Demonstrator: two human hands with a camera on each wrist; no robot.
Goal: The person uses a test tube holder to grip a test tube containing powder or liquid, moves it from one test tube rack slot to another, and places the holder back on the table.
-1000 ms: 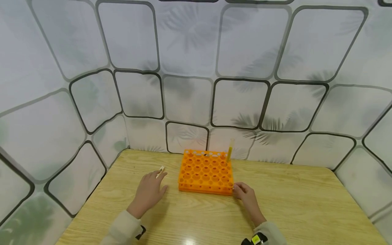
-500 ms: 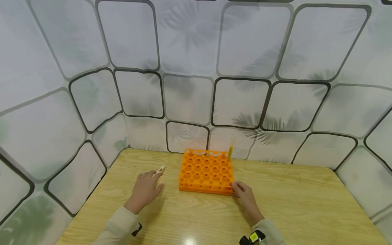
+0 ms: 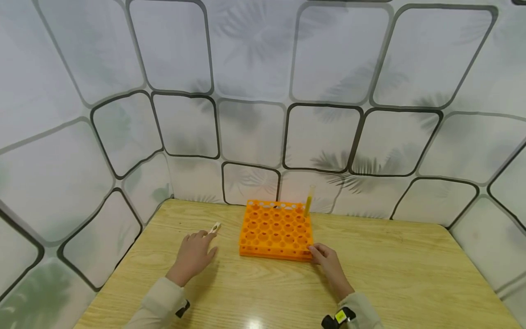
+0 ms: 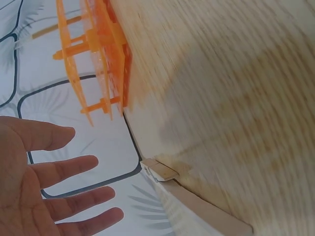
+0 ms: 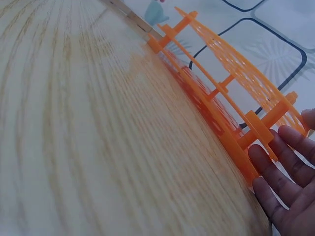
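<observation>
It looked like a walled booth: a wood-grain table point(image 3: 394, 274) stood between pale, leaf-printed walls point(image 3: 255, 132), while the orange rack point(image 3: 276, 232) and its tube point(image 3: 308, 205) (yellow inside) suggested lab work.

Rack point(image 3: 276, 228): orange plastic, smooth, glossy, a bit see-through. Tube point(image 3: 308, 204) standing at the rack's far right corner: clear, smooth; glass or plastic, can't tell from here. Peg point(image 3: 216, 226) left of the rack: pale, looks wooden, matt. Tabletop point(image 3: 390, 265) under the rack: wood-grain, smooth, shiny glare in front. Sleeves point(image 3: 160, 301) nearer than the rack: matt cloth. Wall covering point(image 3: 250, 132) behind the rack: printed, matt.
</observation>
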